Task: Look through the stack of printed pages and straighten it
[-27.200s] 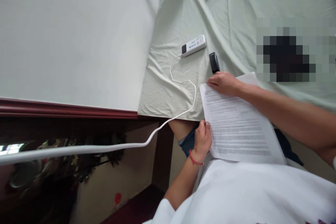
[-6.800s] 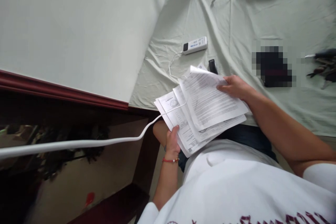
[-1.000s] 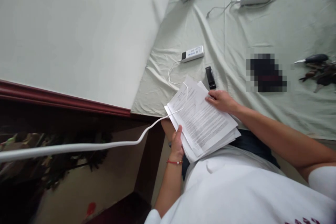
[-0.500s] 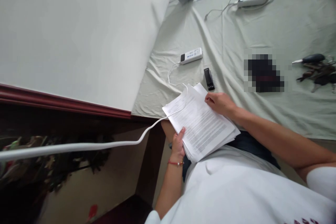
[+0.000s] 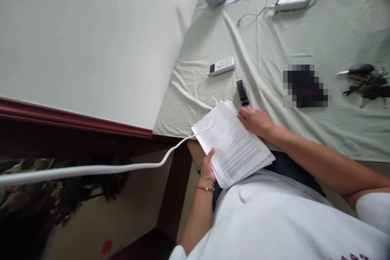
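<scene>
Paper stack (image 5: pixel 234 142): held aslant above the dark shorts (image 5: pixel 295 172), its far corner overlapping the near edge of the pale green cloth (image 5: pixel 265 44). We note print facing up and staggered sheets at the lower right corner. Whether the lap bears weight is hidden.
White cord (image 5: pixel 122 168): enters from the left and crosses in front of the stack's upper left corner. We judge that its slack spares the hands any pull.
Left hand (image 5: pixel 207 168): gripping the stack's left edge, thumb on top, fingers out of sight beneath. We take this as the main hold, keeping loose sheets together.
White device (image 5: pixel 222 66): flat on the cloth beyond the stack, joined to the cord at its left end.
Black stapler-like object (image 5: pixel 242 92): just beyond the stack's upper right edge, apparently set within easy reach.
Right hand (image 5: pixel 255 122): fingers curled at the stack's upper right edge. We cannot determine whether they pinch or merely rest; placed opposite the other hand, they seem to steady that side.
Blurred dark item (image 5: pixel 307 87) and keys (image 5: pixel 370 87): farther right, well apart from the stack, placed, we judge, out of its way.
</scene>
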The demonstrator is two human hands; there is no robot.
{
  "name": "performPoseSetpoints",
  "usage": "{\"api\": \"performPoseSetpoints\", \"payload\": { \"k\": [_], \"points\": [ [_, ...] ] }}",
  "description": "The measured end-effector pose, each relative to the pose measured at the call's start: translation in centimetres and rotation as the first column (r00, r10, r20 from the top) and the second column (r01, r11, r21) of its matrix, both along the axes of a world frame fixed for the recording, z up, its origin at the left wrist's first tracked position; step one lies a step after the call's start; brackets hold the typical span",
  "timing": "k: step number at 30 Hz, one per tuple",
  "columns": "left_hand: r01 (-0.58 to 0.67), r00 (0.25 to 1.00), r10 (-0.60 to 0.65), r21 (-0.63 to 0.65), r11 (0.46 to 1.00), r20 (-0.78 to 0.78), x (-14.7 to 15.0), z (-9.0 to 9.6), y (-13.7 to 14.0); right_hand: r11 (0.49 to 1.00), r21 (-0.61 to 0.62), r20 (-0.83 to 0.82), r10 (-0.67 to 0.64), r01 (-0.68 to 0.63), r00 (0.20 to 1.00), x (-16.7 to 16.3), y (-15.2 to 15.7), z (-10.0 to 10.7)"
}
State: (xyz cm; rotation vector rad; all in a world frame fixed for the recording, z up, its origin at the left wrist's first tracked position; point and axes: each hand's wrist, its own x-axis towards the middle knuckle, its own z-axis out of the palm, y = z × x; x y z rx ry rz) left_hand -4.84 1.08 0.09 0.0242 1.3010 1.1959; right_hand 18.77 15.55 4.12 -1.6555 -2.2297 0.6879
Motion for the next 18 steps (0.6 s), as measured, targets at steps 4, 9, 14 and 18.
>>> {"api": "performPoseSetpoints", "payload": {
  "k": [4, 9, 14, 18],
  "points": [
    [0.028, 0.999, -0.027, -0.034, 0.999, 0.044, -0.09, 0.0, 0.07, 0.998, -0.005, 0.017, -0.061, 0.061, 0.998, 0.32, 0.29, -0.09],
    [0.059, 0.997, -0.059, -0.006, 0.998, -0.047, 0.21, -0.06, 0.25, 0.998, -0.056, 0.0, 0.035, -0.035, 0.999, 0.45, 0.5, -0.23],
    [0.016, 0.994, -0.02, -0.034, 0.999, -0.11, 0.54, -0.27, 0.64, 1.0, -0.023, 0.023, 0.0, 0.0, 1.0, 0.26, 0.48, -0.44],
    [0.024, 0.999, -0.025, -0.025, 0.999, -0.029, 0.49, -0.37, 0.94, 0.991, -0.063, 0.049, 0.117, -0.114, 0.992, 0.15, 0.35, -0.17]
  ]
}}
